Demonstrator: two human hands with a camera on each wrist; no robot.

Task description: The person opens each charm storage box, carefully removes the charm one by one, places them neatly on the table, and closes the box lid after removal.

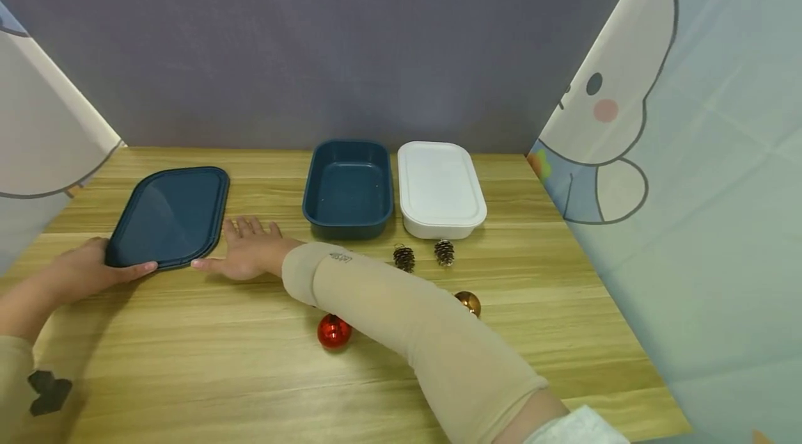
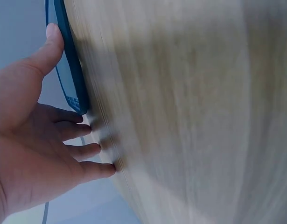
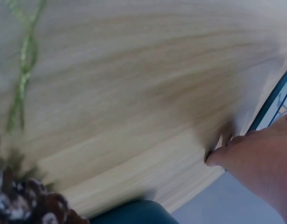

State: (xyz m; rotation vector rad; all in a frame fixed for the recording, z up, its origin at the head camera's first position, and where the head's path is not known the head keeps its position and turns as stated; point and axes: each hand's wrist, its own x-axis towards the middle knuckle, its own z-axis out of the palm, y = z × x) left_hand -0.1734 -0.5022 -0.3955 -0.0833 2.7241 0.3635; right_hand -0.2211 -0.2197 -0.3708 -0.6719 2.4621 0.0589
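Note:
A dark blue lid [image 1: 172, 214] lies flat on the wooden table at the far left. My left hand [image 1: 81, 268] is at its near left corner, the thumb against the near edge. In the left wrist view, the other fingers of that hand [image 2: 45, 135] stretch loosely to the tabletop beside the lid [image 2: 71, 70]. My right hand [image 1: 247, 254] rests with spread fingers on the table, close to the lid's right side. Only part of the right hand [image 3: 260, 161] shows in the right wrist view, near the lid's edge.
A dark blue box [image 1: 349, 230] without a lid stands at the back centre, beside a white lidded box [image 1: 441, 183]. Two pinecones [image 1: 404, 258] lie in front of them. A red ball ornament [image 1: 334, 332] and a gold one [image 1: 468, 303] lie around my right forearm.

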